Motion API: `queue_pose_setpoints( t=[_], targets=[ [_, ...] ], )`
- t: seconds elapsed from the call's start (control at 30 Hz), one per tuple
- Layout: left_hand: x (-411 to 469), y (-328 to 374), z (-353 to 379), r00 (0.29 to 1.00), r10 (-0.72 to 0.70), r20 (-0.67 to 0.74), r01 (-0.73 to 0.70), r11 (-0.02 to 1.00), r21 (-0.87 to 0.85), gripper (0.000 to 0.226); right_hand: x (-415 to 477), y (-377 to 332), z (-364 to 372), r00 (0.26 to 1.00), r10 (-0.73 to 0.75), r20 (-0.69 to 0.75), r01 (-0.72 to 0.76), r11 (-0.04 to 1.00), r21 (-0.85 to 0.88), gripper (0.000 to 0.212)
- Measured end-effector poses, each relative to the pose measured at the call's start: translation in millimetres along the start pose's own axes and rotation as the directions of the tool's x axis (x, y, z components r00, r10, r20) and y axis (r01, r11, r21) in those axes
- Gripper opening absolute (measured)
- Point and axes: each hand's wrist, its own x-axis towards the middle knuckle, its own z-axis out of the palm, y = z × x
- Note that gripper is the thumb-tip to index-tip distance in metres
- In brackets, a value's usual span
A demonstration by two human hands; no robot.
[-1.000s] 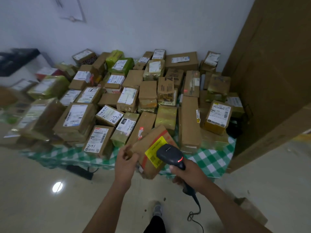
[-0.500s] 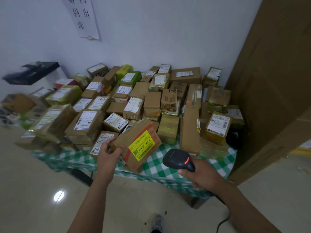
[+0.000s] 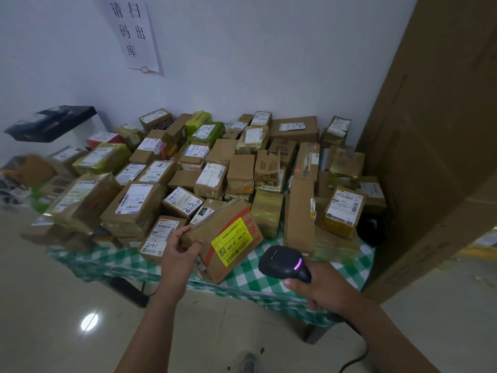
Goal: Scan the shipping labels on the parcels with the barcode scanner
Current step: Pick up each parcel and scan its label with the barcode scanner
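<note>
Far left: a black tray (image 3: 51,122) projects from the white wall. To its right a paper notice (image 3: 131,33) with handwritten characters hangs on the same wall. Below them a table under a green-and-white checked cloth (image 3: 250,273) carries a dense pile of parcels (image 3: 134,203), brown or wrapped in green tape. Most show a white shipping label on top. At the near-left edge of the pile sits a box marked 241 (image 3: 158,235).

Left hand (image 3: 178,254): closed on the near-left end of a brown parcel (image 3: 215,227), fingers and thumb curled round that end. The parcel lies tilted at the near edge of the table, just right of the box marked 241. Its yellow label (image 3: 232,241) faces up and toward the person, with a barcode and a square code visible on it.

Right hand (image 3: 326,288): wrapped round the grip of the black barcode scanner (image 3: 285,263), near and right of the parcel and apart from it. The scanner head points far-left toward the yellow label and shows a lit pink strip. A cable (image 3: 365,347) runs from the grip down toward the floor.

Beyond the scanner a long carton (image 3: 300,214) lies on the cloth. At far right a tall cardboard panel (image 3: 430,157) stands beside the table
</note>
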Motion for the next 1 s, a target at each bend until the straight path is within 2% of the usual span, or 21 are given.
queue_pose_setpoints(
  t=[0.13,0.23,0.37,0.6,0.73,0.9,1.0],
  targets=[
    [-0.4,-5.0,7.0,1.0,-0.015,-0.027,0.015,1.0,0.021,0.035,-0.2,4.0,-2.9,1.0,0.001,-0.031,-0.002,1.0,-0.013,0.009],
    [-7.2,-11.4,20.0,0.994,-0.095,-0.06,0.099,0.993,0.067,0.037,0.6,6.8,-5.3,0.996,0.032,-0.089,-0.03,0.999,0.019,0.006],
    [-25.1,-32.0,44.4,0.982,-0.184,-0.029,0.186,0.964,0.192,0.048,0.8,9.9,-8.5,0.975,0.08,-0.207,-0.063,0.994,0.089,0.018],
    [-34.6,-74.0,68.6,0.939,-0.331,-0.089,0.343,0.918,0.201,0.05,3.3,24.3,-10.5,0.938,0.192,-0.288,-0.163,0.979,0.122,0.025],
    [-31.2,-92.9,72.1,0.938,-0.345,0.043,0.306,0.879,0.365,0.051,10.6,28.4,-5.8,0.932,0.238,-0.273,-0.218,0.971,0.101,0.025],
    [-11.0,-103.1,74.8,0.929,-0.292,0.228,0.102,0.793,0.6,0.041,29.5,29.2,-7.0,0.921,0.26,-0.29,-0.249,0.966,0.076,0.018],
    [5.4,-101.5,78.3,0.905,-0.3,0.301,-0.017,0.682,0.731,0.025,45.9,25.1,-9.8,0.899,0.266,-0.349,-0.257,0.964,0.072,0.017]
  ],
)
